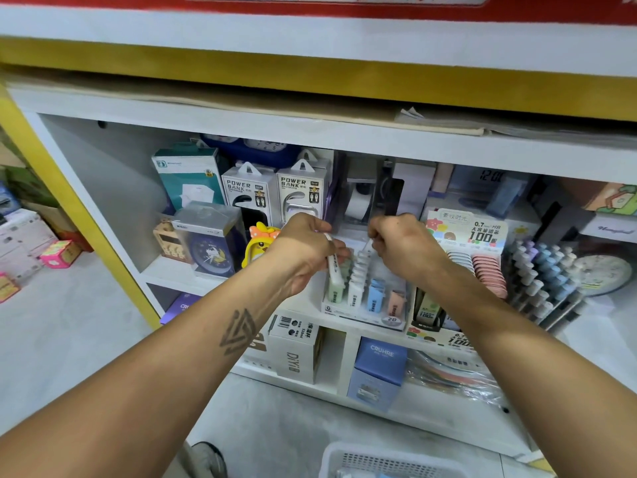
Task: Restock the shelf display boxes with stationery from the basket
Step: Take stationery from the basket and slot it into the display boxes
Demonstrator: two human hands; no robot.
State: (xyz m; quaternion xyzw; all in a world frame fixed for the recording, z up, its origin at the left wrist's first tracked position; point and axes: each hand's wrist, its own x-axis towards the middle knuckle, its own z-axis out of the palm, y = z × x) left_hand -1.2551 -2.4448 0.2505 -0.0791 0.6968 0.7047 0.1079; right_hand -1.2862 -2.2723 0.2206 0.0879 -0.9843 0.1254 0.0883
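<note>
Lead refill cases (pixel 358 277) sit in a display box (pixel 365 317) on the middle shelf, centre of view: rows in green, white, blue and peach, standing upright in slots. White row is fullest, reaching far back; blue and peach rows are short, only near the front.

Left hand (pixel 303 250) grips several white cases (pixel 333 267) in a curled fist, held tilted just above the green row at the box's left side. Right hand (pixel 403 246) pinches one thin white case (pixel 366 243) between thumb and fingertips over the far end of the white row; can't tell if it's touching the row.

Right of that box: second display box (pixel 468 236) marked 0.7 and 100, holding white and pink round cases, then a rack of pastel pens (pixel 544 281). Left, on the same shelf: power bank boxes (pixel 275 193), blue clock (pixel 210 253), yellow chick toy (pixel 260 243).

Basket (pixel 389 460), white plastic, on the floor near bottom edge, contents mostly out of view.
</note>
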